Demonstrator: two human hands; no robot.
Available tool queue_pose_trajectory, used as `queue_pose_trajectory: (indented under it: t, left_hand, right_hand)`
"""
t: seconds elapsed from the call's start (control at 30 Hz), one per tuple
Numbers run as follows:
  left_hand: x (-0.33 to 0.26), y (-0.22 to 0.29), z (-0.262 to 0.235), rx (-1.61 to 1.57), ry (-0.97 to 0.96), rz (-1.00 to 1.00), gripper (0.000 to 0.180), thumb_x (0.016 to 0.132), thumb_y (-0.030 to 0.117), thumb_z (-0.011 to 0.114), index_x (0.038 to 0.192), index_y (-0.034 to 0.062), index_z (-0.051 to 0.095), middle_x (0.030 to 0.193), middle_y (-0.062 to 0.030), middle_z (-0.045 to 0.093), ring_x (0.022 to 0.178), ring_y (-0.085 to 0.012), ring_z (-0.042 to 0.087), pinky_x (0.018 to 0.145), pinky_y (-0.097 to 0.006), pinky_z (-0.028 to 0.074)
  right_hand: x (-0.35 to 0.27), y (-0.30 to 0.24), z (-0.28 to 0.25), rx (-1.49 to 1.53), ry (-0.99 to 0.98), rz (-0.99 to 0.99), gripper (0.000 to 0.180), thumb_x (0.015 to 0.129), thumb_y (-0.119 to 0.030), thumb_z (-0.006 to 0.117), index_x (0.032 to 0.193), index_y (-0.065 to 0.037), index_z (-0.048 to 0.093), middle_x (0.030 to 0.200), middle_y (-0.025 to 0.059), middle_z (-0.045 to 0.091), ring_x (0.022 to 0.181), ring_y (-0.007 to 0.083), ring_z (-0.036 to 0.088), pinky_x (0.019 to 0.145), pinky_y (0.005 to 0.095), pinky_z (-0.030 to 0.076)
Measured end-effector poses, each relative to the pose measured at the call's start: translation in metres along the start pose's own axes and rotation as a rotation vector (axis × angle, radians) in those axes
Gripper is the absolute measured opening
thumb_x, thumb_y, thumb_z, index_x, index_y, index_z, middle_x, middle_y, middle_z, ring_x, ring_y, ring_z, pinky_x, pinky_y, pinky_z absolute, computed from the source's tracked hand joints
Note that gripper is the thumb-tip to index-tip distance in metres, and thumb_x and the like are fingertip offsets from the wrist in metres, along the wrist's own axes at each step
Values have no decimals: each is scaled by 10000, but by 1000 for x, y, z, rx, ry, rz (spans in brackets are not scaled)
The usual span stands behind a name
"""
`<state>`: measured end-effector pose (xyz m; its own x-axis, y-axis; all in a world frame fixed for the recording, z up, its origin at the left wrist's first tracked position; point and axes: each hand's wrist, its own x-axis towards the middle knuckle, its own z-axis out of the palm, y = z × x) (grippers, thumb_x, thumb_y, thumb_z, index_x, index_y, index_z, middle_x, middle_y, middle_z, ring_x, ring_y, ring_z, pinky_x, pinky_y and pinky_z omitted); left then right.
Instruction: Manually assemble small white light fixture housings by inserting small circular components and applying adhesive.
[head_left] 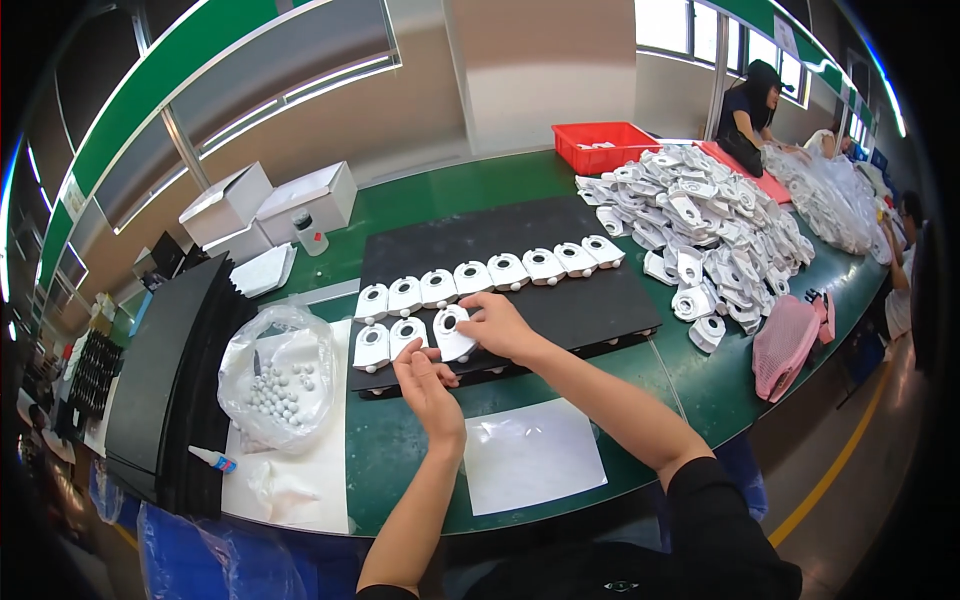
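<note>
My right hand grips a white plastic housing with a dark ring-shaped opening, tilted over the front part of a black foam board. Just left of it, my left hand is closed, fingers bent and pressed together; whatever it may hold is too small to make out. Two like housings lie in the front row beside my left fingertips. Behind them, a row of several more housings runs across the board, small white balls at their near edges.
A clear bag of small white balls lies left, near a glue bottle and stacked black boards. Right are a heap of housings and a pink mesh bag. A red bin stands behind; a co-worker sits far right.
</note>
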<state>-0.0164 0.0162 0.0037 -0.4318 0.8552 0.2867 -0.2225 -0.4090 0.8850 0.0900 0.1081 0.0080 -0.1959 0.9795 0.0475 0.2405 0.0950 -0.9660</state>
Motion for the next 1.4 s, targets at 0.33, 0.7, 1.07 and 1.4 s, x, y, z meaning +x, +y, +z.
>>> queue_pose_trajectory:
  t: [0.33, 0.7, 1.07, 1.4]
  left_hand:
    - [3, -1, -1, -10, 64, 27, 244, 956, 216, 332, 1061, 21, 434, 811, -29, 457, 569, -43, 419, 494, -172, 351]
    - [3, -5, 0, 18, 36, 29, 233, 952, 212, 344, 1055, 32, 450, 805, -29, 465, 558, -40, 400, 475, -166, 333]
    - [6, -17, -10, 44, 5, 93, 201, 940, 179, 391, 1036, 18, 461, 780, -43, 484, 541, -50, 405, 459, -186, 343]
    - [23, 10, -15, 107, 186, 308, 159, 906, 102, 411, 1006, 1, 482, 837, -37, 498, 635, -55, 424, 563, -189, 367]
  right_hand:
    - [-27, -15, -8, -517, 146, -440, 433, 730, -256, 655, 1062, 6, 563, 1043, 162, 565, 983, 297, 525, 859, 369, 418]
    - [-183, 53, -210, -974, 811, -312, 260, 727, -82, 628, 976, -38, 567, 934, 127, 567, 899, 311, 494, 779, 373, 411]
    - [-240, 39, -171, -845, 538, -282, 395, 555, -215, 785, 676, -34, 455, 692, 124, 453, 672, 299, 446, 585, 370, 366]
    - [-236, 66, -173, -636, 890, -274, 111, 836, -39, 539, 938, -2, 517, 796, 121, 524, 711, 206, 534, 640, 287, 427]
